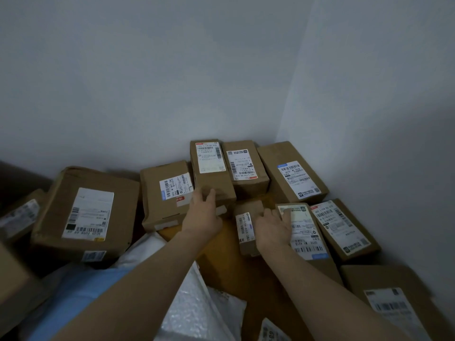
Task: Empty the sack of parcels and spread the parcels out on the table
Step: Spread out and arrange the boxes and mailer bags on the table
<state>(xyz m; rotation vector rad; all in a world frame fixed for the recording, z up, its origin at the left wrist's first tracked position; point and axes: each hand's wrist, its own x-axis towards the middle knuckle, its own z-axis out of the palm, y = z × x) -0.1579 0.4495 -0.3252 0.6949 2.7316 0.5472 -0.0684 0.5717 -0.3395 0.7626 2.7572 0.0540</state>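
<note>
Several brown cardboard parcels with white labels lie spread on a wooden table [221,264] in a room corner. My left hand [203,212] grips the near end of a long upright-lying parcel [211,168] at the back middle. My right hand [273,230] rests on two parcels side by side: a small box [246,225] under the palm and a long labelled parcel [305,232] under the fingertips. White and bubble-wrap mailer bags [192,308] lie at the near edge under my left forearm. No sack is clearly told apart from these bags.
A big square box [86,212] lies at the left, another box [165,193] next to my left hand. More parcels line the back [243,166] and right [293,173], [344,227], [391,303]. Walls close in behind and right. A blue bag [73,299] lies near left.
</note>
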